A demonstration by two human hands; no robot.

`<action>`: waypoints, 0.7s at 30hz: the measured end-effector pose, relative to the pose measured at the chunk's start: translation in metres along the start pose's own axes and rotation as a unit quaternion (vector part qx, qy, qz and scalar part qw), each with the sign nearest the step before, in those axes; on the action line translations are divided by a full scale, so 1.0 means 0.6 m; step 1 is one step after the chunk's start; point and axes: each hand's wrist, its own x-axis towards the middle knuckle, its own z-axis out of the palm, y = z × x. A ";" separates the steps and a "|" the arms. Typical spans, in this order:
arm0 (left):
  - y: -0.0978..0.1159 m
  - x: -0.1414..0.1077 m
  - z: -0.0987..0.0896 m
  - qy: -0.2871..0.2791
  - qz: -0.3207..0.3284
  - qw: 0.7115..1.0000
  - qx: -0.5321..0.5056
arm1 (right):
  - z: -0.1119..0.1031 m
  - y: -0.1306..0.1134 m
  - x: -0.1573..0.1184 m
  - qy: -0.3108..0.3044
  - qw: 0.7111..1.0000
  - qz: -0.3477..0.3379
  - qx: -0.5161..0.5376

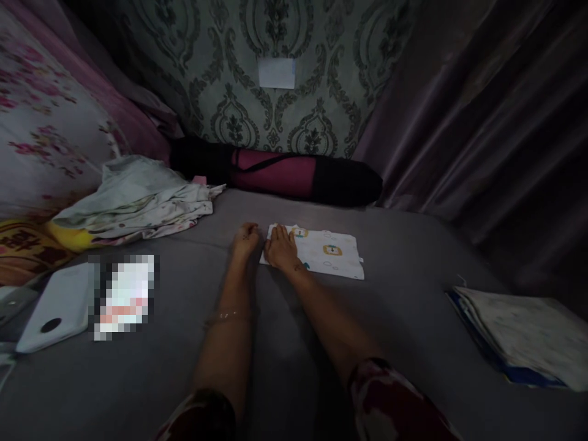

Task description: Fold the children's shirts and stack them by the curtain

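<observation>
A white folded cloth [345, 252] with small printed cartoon figures lies flat on the grey bed surface in front of me. My right hand [281, 248] rests palm down on its left end, fingers stretched out flat. Just left of the cloth's edge, my left hand [247, 239] is on the bed sheet with its fingers curled in. I see nothing held in it, and a narrow gap parts it from the cloth.
At the left lie a heap of light clothes [147, 193], a white phone-like device [59, 309] and a blurred-out bright screen [126, 297]. Folded cloths [528, 331] are stacked at the right. A long black and maroon bag [275, 174] lies along the patterned wall.
</observation>
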 end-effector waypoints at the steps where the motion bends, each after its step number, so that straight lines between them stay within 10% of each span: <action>1: 0.001 0.000 -0.001 0.003 0.003 1.000 0.004 | 0.000 -0.004 0.001 0.005 1.000 -0.006 -0.004; 12: 0.004 0.000 0.003 0.005 -0.002 1.000 0.009 | 0.016 -0.026 -0.003 0.001 0.999 -0.033 0.040; 21: 0.042 -0.017 0.027 -0.030 0.051 0.996 0.062 | -0.051 0.084 -0.049 0.017 1.000 0.005 0.001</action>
